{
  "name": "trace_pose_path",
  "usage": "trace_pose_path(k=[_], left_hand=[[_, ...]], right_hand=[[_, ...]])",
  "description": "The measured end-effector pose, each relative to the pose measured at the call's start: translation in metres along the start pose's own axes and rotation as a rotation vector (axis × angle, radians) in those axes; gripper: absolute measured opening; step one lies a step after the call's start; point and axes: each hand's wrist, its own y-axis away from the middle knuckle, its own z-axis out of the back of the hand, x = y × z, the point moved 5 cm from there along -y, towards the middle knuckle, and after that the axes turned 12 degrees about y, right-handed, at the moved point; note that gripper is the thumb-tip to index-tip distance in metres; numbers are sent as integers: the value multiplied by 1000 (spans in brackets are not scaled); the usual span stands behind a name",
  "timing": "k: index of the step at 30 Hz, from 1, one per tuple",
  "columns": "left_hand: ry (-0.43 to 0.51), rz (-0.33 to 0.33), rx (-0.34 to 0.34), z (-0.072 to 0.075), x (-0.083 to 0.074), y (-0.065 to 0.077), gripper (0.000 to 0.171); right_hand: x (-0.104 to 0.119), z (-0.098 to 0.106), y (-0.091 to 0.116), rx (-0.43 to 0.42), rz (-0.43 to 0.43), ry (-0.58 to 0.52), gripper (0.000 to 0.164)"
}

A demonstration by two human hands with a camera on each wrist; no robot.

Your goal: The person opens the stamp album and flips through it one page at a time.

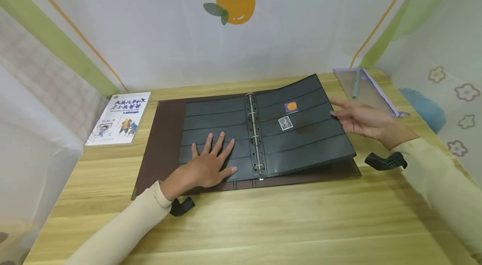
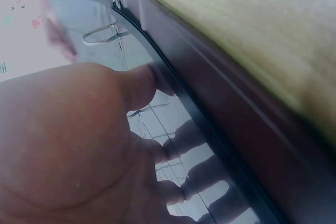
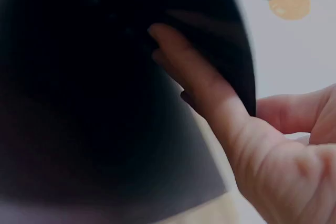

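Note:
A brown ring-binder stamp album [image 1: 162, 135] lies spread on the table, with black pocket pages on both sides of its metal rings [image 1: 255, 131]. My left hand [image 1: 206, 169] rests with spread fingers on the left page [image 1: 214, 112], near its lower part. On the other side, my right hand [image 1: 363, 121] pinches the outer edge of the right page [image 1: 308, 143], which is raised and curved above the back cover. A purple-and-orange stamp [image 1: 291, 107] and a grey stamp [image 1: 285, 123] sit in that page's pockets. The right wrist view shows the fingers [image 3: 205, 82] along the dark page.
A white booklet [image 1: 119, 119] with cartoon figures lies left of the album. At the back right is a clear pouch [image 1: 370, 89] with a purple border, with a green pen-like stick [image 1: 355, 84] on it. A printed white curtain [image 1: 169, 39] hangs behind the wooden table [image 1: 263, 223].

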Motion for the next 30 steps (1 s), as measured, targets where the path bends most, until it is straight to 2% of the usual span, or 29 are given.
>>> trace_pose_path(k=[5,10,13,18,23,26,30], left_hand=[[6,3,-3,0,2,0,78],[11,7,2,-1,4,1,79],[12,13,1,-1,5,2,79],[13,10,-3,-2,5,1,79],[7,3,-3,-4,3,-2,79],[0,9,2,-3,3,-2,79],[-4,17,10,-3,4,-2,79]], right_hand=[[25,-18,-3,-17,7,21,84],[47,-36,-13,0,-1,127,81],[59,-46,-19,-34,-29,230,78],[73,-62,-26,-137,-111,428,73],[83,-79,-31,-157,-147,567,69],[90,-87,-31,-160,-135,611,69],[99,-94,-34,-173,-133,608,70]])
